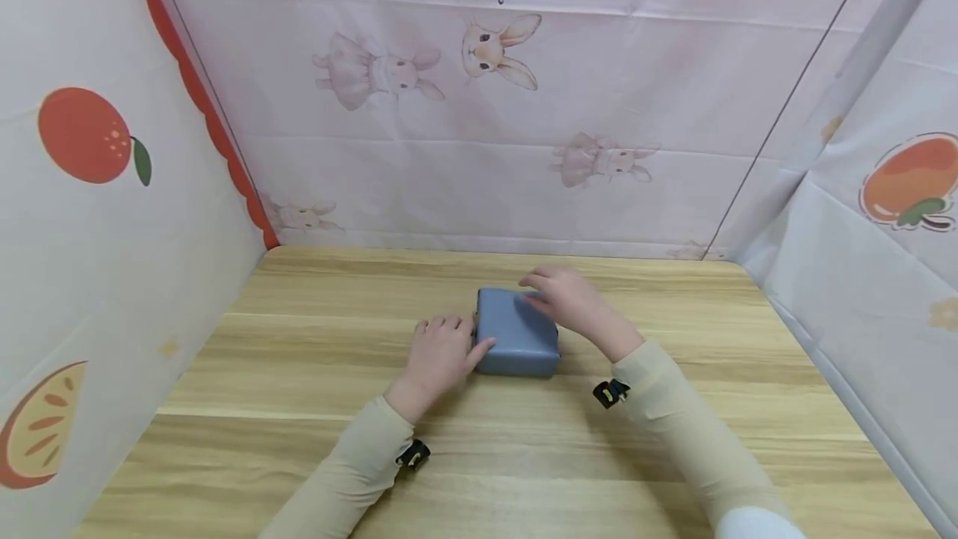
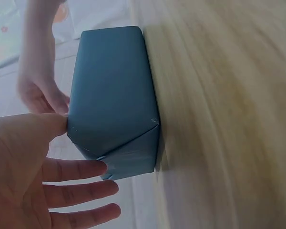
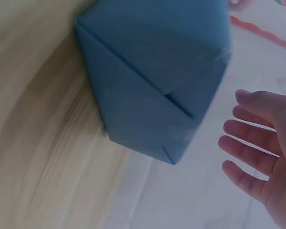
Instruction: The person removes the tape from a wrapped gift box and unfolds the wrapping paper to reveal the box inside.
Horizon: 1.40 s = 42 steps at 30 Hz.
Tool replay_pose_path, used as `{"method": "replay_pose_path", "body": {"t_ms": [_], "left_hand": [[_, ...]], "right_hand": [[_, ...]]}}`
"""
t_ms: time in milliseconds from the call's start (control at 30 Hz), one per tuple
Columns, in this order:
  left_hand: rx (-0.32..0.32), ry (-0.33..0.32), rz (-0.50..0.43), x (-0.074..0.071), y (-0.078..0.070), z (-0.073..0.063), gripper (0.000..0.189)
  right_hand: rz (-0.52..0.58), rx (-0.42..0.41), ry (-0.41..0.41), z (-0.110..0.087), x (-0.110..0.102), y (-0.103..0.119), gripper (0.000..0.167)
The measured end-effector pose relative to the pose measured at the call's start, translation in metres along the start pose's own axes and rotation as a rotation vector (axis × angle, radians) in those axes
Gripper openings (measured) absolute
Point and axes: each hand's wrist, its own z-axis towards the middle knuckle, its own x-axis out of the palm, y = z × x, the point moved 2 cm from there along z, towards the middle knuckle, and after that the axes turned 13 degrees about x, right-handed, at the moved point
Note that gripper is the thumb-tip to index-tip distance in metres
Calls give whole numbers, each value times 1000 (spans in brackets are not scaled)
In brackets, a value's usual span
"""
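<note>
A box wrapped in plain blue paper [image 1: 516, 327] lies flat on the wooden table. In the left wrist view, folded flaps show on the near end of the blue box [image 2: 112, 95]. My left hand [image 1: 437, 356] is at its left side, the thumb on the top edge and the index finger against the folded end; the other fingers extend loosely. Over the back right part of the box hovers my right hand [image 1: 565, 298]. In the right wrist view this right hand [image 3: 262, 138] has loosely bent fingers, apart from the box's folded end [image 3: 138, 100], and holds nothing.
The wood-grain table [image 1: 479, 456] meets a pale back sheet [image 1: 449, 190] printed with rabbits. Fruit-printed sheets hang at the left [image 1: 150, 273] and right [image 1: 846, 248]. Each sleeve carries a small black wrist device, as at the right cuff [image 1: 611, 393].
</note>
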Motion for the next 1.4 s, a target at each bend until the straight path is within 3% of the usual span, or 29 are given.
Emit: {"method": "replay_pose_path", "body": {"t_ms": [333,633,933,1100,1400], "left_hand": [[14,-33,-14,1,0,0,53],[8,-24,-29,0,1,2,49],[-20,35,-67,-1,-1,3,53],[-21,33,-71,0,0,3,52],[-24,48,-96,1,0,3,51]], "right_hand": [[-120,-18,127,18,22,-4,9],[-204,-99,88,23,23,-2,9],[-284,-151,95,24,26,1,8],[-279,-155,72,28,29,0,7],[-180,-82,56,38,35,-13,10]]}}
